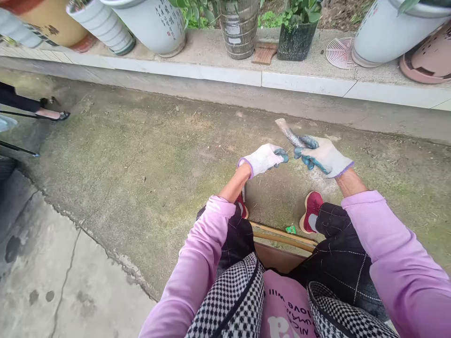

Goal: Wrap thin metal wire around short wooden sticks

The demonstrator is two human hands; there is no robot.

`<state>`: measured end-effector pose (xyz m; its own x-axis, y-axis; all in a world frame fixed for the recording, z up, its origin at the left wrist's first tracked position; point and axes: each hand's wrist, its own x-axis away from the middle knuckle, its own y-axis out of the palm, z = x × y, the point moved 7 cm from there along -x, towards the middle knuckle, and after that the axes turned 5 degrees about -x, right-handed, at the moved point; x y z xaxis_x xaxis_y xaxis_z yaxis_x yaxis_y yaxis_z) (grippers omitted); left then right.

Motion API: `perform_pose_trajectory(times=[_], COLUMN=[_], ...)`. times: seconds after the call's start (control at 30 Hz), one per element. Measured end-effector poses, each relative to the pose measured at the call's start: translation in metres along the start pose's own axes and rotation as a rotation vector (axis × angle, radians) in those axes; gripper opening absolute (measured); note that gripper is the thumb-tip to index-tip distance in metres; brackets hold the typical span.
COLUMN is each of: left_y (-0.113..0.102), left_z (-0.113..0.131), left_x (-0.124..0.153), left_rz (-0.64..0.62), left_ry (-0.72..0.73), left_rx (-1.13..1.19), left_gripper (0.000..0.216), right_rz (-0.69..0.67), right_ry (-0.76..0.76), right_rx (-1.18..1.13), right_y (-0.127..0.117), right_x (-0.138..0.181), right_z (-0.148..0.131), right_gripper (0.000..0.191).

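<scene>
The right hand (pixel 322 156) grips a silvery-wrapped stick (pixel 291 136), its pale end pointing far and left. Just beside it on the left, the left hand (pixel 268 157) has its fingers pinched together; whether they hold anything, I cannot tell.

The one head-worn view looks forward and steeply down from above and behind the fingers (pixel 281 152), fairly near, taking in the lap (pixel 338 267) nearer than them and the ledge (pixel 229 74) beyond.
</scene>
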<state>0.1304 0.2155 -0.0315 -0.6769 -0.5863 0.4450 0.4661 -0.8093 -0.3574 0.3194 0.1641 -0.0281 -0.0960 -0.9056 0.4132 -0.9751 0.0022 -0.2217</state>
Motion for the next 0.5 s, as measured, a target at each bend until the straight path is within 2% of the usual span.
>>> perform_pose_trajectory(times=[0.07,0.13,0.23,0.37,0.43,0.5], left_y=[-0.002,-0.006,-0.015,-0.025,-0.026,-0.025], left_z=[0.002,0.002,0.0,-0.003,-0.003,-0.002], left_x=[0.001,0.002,0.003,0.003,0.003,0.001], left_rz=[0.014,0.037,0.067,0.09,0.088,0.087], left_ry=[0.031,0.066,0.071,-0.004,-0.03,-0.027], left_rx=[-0.023,-0.061,-0.103,-0.091,-0.045,-0.004], left_gripper=[0.017,0.023,0.022,0.022,0.018,0.014], right_rz=[0.058,0.047,-0.126,-0.479,-0.615,-0.69], right_ry=[-0.04,-0.059,-0.01,0.129,0.15,0.162], right_rx=[0.316,0.626,0.863,0.795,0.633,0.406], right_y=[-0.01,-0.013,-0.003,0.022,0.032,0.037], right_x=[-0.013,-0.023,-0.024,0.003,0.021,0.036], right_z=[0.003,0.005,0.016,0.029,0.024,0.011], right_gripper=[0.058,0.052,0.043,0.035,0.037,0.041])
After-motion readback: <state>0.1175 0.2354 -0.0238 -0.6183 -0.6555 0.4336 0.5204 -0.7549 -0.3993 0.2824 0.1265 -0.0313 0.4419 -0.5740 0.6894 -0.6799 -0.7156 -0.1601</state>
